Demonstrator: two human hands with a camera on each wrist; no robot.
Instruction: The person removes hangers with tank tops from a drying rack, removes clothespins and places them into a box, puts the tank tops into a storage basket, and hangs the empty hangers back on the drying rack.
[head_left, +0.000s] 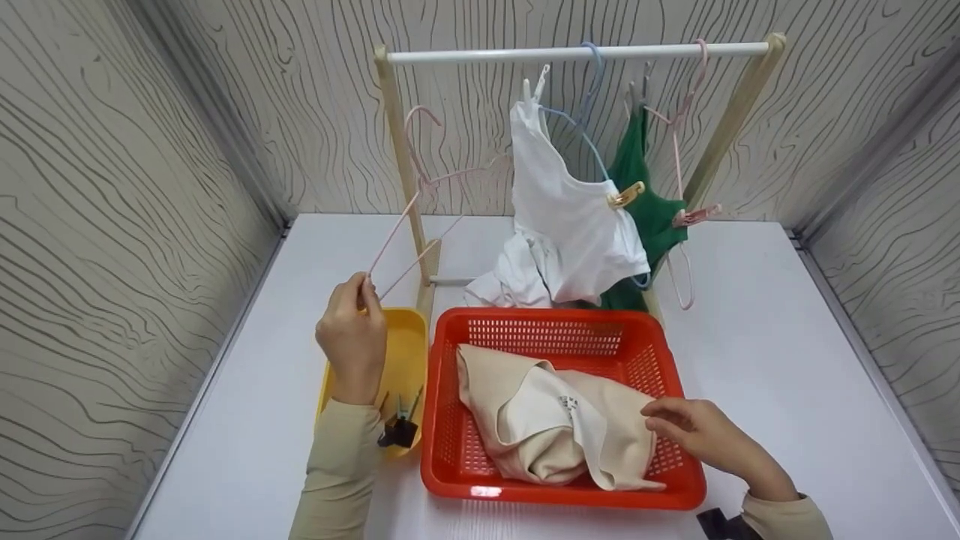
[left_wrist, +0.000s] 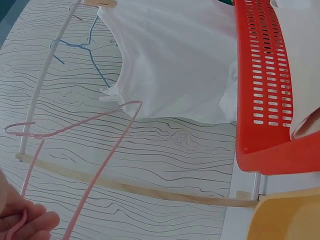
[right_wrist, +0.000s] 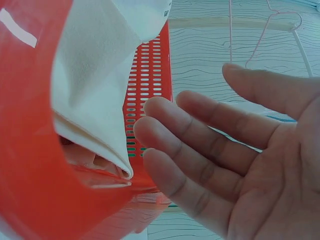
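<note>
My left hand (head_left: 352, 337) pinches the lower corner of a pink hanger (head_left: 395, 225), holding it up at the left of the rack. The hanger's hook points upward, level with the upper part of the rack's left post. Over the right edge of a red basket (head_left: 562, 495) is my right hand (head_left: 701, 435), its fingers loosely bent with nothing between them. In the right wrist view the fingers (right_wrist: 200, 145) are spread a little beside the beige cloth (right_wrist: 95, 75). That cloth lies crumpled in the basket, with a white printed patch (head_left: 551, 401) on top.
A white rail (head_left: 487, 55) on wooden posts carries a white top (head_left: 562, 217) on a blue hanger and a green garment (head_left: 637, 187) on a pink one, both with clips. Left of the basket stands a yellow tray (head_left: 405, 330) with clips in it.
</note>
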